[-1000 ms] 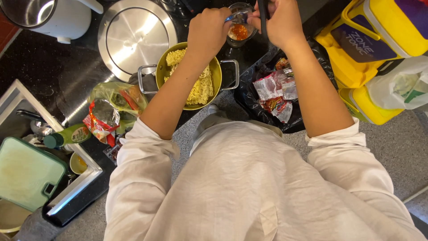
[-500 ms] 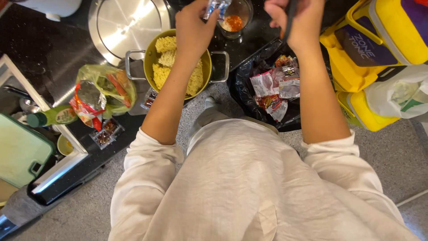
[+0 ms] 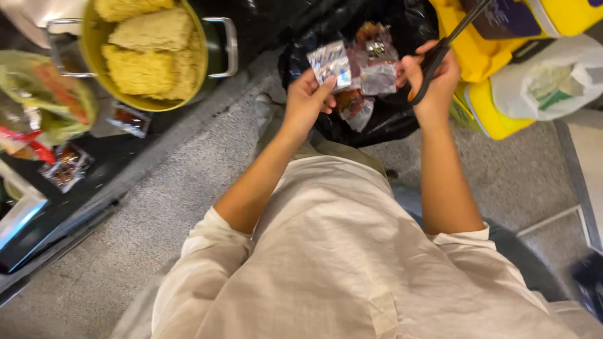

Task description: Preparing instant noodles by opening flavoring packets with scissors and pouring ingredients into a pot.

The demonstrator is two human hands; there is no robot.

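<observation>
My left hand (image 3: 308,99) holds a small silver and blue sachet (image 3: 331,64) over a black rubbish bag (image 3: 383,116) that has several empty wrappers (image 3: 370,75) in it. My right hand (image 3: 434,81) grips a pair of black scissors (image 3: 449,45) with orange inside the handle, blades pointing up and away. A yellow pot (image 3: 151,53) with dry noodle blocks sits on the dark counter at the upper left.
Small sauce sachets (image 3: 129,119) and a plastic bag of wrappers (image 3: 44,100) lie on the counter by the pot. Yellow containers (image 3: 502,37) and a white plastic bag (image 3: 546,78) stand on the grey floor to the right.
Both hands have come away from the glass cup on the counter to above the rubbish bag. The view has tilted down and right; the cup and steel lid have left the picture.
</observation>
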